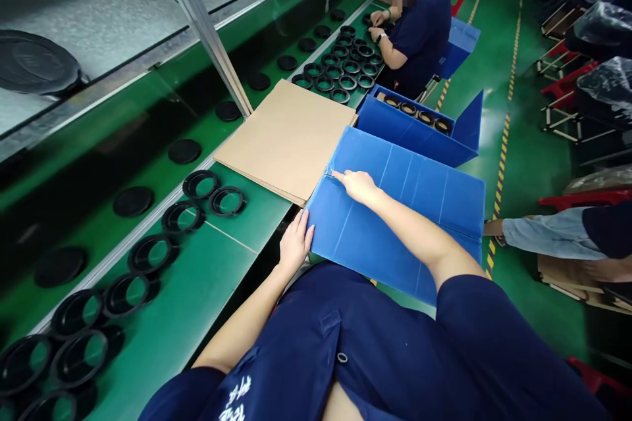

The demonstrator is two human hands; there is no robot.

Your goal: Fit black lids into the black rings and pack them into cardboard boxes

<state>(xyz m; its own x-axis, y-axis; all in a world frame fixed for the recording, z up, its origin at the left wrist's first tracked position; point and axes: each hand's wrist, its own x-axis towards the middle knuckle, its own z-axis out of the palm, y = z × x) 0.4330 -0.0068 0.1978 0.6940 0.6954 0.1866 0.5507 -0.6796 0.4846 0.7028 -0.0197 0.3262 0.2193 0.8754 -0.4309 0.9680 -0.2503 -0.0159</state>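
The blue panel (370, 240) lies beside the right edge of the tabletop (217, 276), long axis going rightward from our left hand (295, 243), which grasps it. Our right hand (359, 185) touches it farther away; whether pinching, we cannot tell.

Glossy green floor (528, 145) spreads at right, marked with yellow-and-black tape (500, 177). Red stools (580, 200) and clear plastic sheeting (609, 23) line the right edge. A green desk (192, 302) stretches from lower left to upper centre; a metal post (202, 33) slants at upper left.
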